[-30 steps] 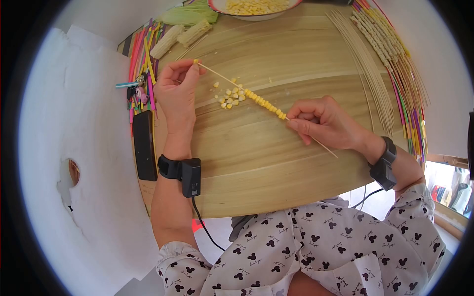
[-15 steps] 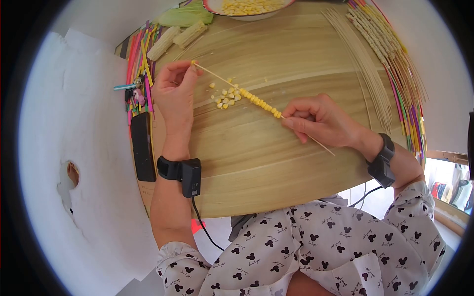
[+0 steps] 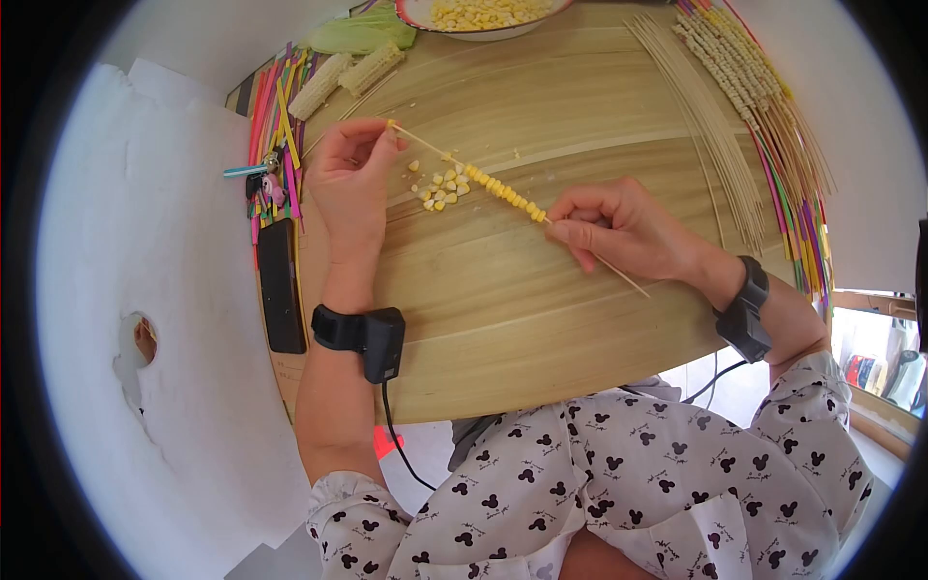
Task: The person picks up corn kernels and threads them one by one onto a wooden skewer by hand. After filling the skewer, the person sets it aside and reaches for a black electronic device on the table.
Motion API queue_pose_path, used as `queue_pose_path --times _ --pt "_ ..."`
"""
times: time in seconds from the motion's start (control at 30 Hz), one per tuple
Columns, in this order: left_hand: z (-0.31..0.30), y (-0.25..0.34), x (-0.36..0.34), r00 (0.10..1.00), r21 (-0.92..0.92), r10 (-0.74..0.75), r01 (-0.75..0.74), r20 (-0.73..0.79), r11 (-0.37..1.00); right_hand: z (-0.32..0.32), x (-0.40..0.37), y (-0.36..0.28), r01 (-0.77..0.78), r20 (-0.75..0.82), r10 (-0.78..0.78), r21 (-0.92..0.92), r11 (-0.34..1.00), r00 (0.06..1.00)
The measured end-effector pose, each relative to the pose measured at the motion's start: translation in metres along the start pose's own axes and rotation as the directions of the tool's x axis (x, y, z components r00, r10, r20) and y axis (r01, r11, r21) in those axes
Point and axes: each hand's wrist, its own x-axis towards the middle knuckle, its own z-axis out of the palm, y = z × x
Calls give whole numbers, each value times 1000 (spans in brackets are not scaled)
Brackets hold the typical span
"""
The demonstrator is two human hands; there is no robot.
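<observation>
A thin wooden skewer (image 3: 423, 142) slants across the space between my hands, with a row of yellow corn kernels (image 3: 505, 191) threaded on its middle. My right hand (image 3: 619, 230) pinches the skewer just below the row, and its lower end sticks out past my fingers. At the upper tip, the thumb and fingers of my left hand (image 3: 356, 159) are closed on a small yellow corn kernel (image 3: 391, 124). Beneath the skewer, a small pile of loose kernels (image 3: 443, 190) lies on the wooden table (image 3: 503, 319).
At the far edge stands a bowl (image 3: 488, 35) of kernels. Bare corn cobs (image 3: 322, 85) and a green husk (image 3: 362, 34) lie back left, near colored sticks (image 3: 263, 106) and a black case (image 3: 281, 290). Plain skewers (image 3: 710, 135) and kernel-strung sticks (image 3: 739, 72) lie right.
My left hand has shifted slightly right, and my right hand slightly left and up, with the skewer between them. Both grips look the same.
</observation>
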Motion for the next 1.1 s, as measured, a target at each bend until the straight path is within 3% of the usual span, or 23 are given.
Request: queue_pose_path --times 0.2,0.37,0.77,1.1 --pt "4 2 -4 1000 -54 -5 6 26 999 1 1 2 11 -14 -11 12 1000 1000" --pt "15 13 -11 994 45 -31 27 102 999 1 1 0 -9 -35 10 16 1000 999" --pt "34 32 -28 962 -41 -112 126 247 991 -1 2 9 41 -55 -41 1 999 998" --pt "34 35 -31 952 2 -101 105 287 994 -1 3 10 57 -40 -57 -15 998 998"
